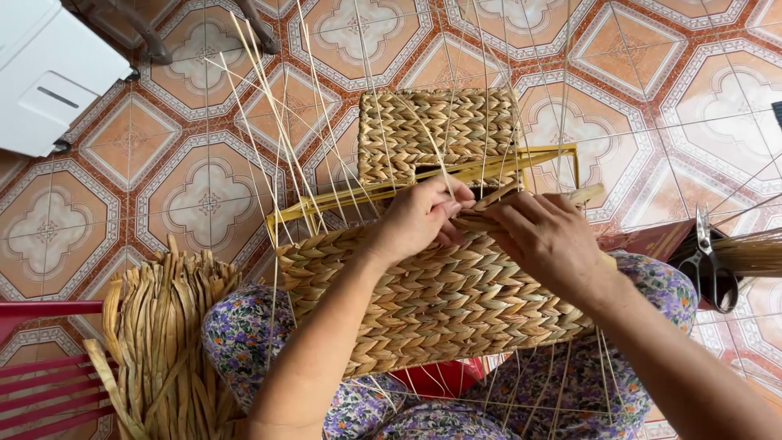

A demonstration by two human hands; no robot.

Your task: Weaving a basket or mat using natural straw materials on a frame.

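A half-woven straw basket [440, 301] rests on my lap, built on a yellow metal frame [391, 189] with thin upright wires. My left hand [419, 218] pinches a flat straw strand at the basket's upper rim. Just to its right, my right hand [547, 240] grips the same straw strand [562, 198] where it sticks out past the rim. Both hands touch the weave, with their fingertips meeting at the middle of the rim. The far woven wall of the basket [440, 130] stands beyond my hands.
A bundle of dried straw strips [167, 334] lies at my left knee, beside a red slatted stool [41, 367]. Scissors [707, 261] lie on a dark red book at the right, next to thin reeds. A white appliance [49, 73] stands top left on the patterned tile floor.
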